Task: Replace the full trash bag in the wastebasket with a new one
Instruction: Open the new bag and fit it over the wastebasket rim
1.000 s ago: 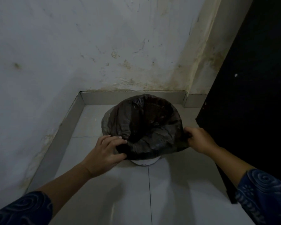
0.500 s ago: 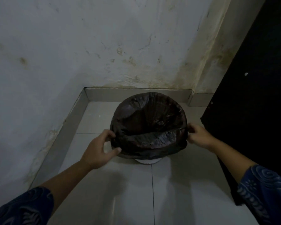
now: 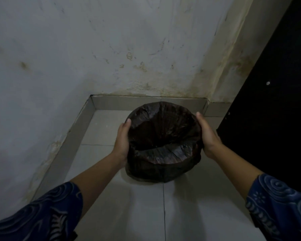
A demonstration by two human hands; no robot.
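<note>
A round wastebasket stands in the floor corner, wholly wrapped by a black trash bag (image 3: 163, 164) whose edge is folded down over the rim and hangs to the floor. The bag's inside is dark and I cannot see what it holds. My left hand (image 3: 122, 141) presses flat against the bag on the basket's left side. My right hand (image 3: 208, 134) presses against the right side, fingers pointing toward the wall. Both hands clasp the lined basket between them.
The stained white wall (image 3: 111, 49) and a grey tiled skirting (image 3: 146, 101) close the corner behind and to the left. A black door or cabinet (image 3: 276, 101) stands close on the right. Pale floor tiles (image 3: 163, 214) lie in front.
Both hands slid from the near rim up to the basket's left and right sides. The bag's edge now hangs lower and covers the white base that showed before.
</note>
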